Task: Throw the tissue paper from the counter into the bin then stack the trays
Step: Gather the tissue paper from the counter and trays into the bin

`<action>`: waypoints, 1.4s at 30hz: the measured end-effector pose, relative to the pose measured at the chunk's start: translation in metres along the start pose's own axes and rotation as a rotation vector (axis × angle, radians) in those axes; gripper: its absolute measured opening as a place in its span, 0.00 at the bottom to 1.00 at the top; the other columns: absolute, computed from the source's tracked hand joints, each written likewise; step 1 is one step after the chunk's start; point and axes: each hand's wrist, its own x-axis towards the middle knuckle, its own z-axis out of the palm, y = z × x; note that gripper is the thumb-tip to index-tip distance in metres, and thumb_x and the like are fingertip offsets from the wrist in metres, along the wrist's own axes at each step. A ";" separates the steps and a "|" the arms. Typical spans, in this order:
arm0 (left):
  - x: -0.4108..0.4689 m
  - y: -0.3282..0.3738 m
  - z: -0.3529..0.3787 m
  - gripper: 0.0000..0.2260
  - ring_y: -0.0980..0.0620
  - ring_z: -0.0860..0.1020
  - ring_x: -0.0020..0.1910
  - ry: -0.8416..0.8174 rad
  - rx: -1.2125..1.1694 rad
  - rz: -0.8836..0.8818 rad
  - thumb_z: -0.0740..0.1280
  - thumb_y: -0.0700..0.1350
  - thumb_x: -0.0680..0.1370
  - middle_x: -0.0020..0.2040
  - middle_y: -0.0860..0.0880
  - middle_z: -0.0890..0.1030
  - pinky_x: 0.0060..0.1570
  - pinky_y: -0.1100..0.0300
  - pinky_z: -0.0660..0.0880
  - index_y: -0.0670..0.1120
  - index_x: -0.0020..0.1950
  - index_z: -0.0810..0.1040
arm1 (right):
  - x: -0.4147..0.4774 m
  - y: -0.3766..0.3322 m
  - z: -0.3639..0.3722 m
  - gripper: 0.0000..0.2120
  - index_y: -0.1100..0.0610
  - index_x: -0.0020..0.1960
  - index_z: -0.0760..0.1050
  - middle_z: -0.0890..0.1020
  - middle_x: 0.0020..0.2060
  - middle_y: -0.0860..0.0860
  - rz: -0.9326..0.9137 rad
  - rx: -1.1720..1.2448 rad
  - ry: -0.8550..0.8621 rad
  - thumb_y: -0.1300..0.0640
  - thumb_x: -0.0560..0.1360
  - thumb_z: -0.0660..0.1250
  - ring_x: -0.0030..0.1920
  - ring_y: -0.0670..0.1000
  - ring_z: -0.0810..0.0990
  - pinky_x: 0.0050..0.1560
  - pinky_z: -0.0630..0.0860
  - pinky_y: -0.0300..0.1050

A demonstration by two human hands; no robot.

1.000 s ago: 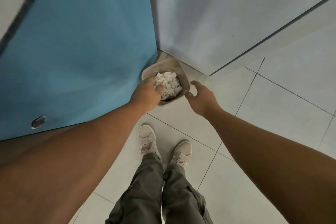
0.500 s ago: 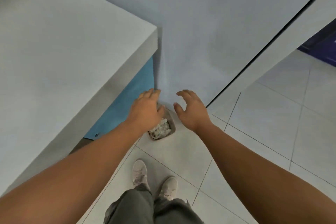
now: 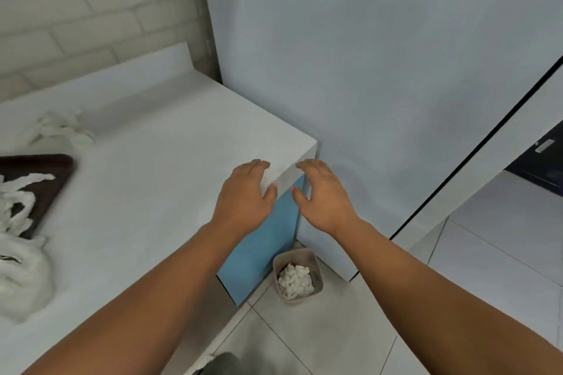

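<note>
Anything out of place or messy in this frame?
Yes: crumpled white tissue paper lies loose on the white counter, and more strips drape over the dark brown tray at the left. The beige floor bin holds its tissue, none spilled.

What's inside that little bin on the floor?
Crumpled white tissue paper lies inside the bin, and the bin's inner walls show above it. The pile covers the bottom, so anything underneath it cannot be seen.
</note>
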 end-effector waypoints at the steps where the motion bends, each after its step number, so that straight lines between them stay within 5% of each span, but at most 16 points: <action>1: 0.002 -0.007 -0.011 0.22 0.49 0.68 0.71 0.025 0.006 -0.017 0.63 0.53 0.80 0.71 0.49 0.72 0.69 0.53 0.67 0.47 0.73 0.69 | 0.006 -0.011 0.002 0.25 0.55 0.73 0.66 0.68 0.73 0.54 -0.025 -0.003 -0.009 0.48 0.78 0.62 0.74 0.55 0.62 0.73 0.61 0.56; 14: 0.020 -0.191 -0.149 0.19 0.51 0.70 0.68 0.184 0.107 -0.204 0.64 0.52 0.79 0.67 0.52 0.75 0.66 0.54 0.70 0.49 0.69 0.73 | 0.126 -0.178 0.107 0.23 0.52 0.73 0.66 0.65 0.75 0.50 -0.213 0.030 -0.143 0.49 0.80 0.62 0.76 0.51 0.58 0.75 0.58 0.46; 24: 0.040 -0.364 -0.215 0.18 0.43 0.75 0.62 0.150 0.211 -0.340 0.67 0.46 0.78 0.61 0.43 0.79 0.58 0.52 0.75 0.43 0.67 0.75 | 0.209 -0.279 0.228 0.21 0.54 0.71 0.68 0.70 0.71 0.49 -0.269 0.056 -0.231 0.51 0.80 0.62 0.72 0.48 0.65 0.69 0.59 0.38; 31: 0.053 -0.444 -0.243 0.18 0.46 0.69 0.68 0.088 0.292 -0.471 0.63 0.48 0.80 0.68 0.48 0.74 0.64 0.52 0.69 0.46 0.69 0.72 | 0.259 -0.333 0.305 0.21 0.55 0.70 0.69 0.73 0.67 0.51 -0.297 -0.054 -0.251 0.48 0.80 0.61 0.68 0.55 0.68 0.66 0.70 0.52; 38: 0.075 -0.483 -0.254 0.18 0.44 0.73 0.64 0.109 0.340 -0.443 0.64 0.48 0.79 0.66 0.46 0.76 0.62 0.48 0.71 0.44 0.68 0.73 | 0.308 -0.371 0.350 0.21 0.54 0.65 0.71 0.75 0.59 0.52 -0.236 -0.182 -0.165 0.43 0.78 0.62 0.61 0.57 0.71 0.55 0.70 0.51; 42: 0.083 -0.494 -0.253 0.19 0.42 0.74 0.64 0.095 0.302 -0.451 0.65 0.47 0.79 0.66 0.44 0.76 0.62 0.48 0.71 0.43 0.69 0.73 | 0.319 -0.370 0.360 0.11 0.52 0.52 0.79 0.79 0.47 0.50 -0.221 -0.257 -0.206 0.61 0.76 0.61 0.52 0.54 0.75 0.45 0.69 0.46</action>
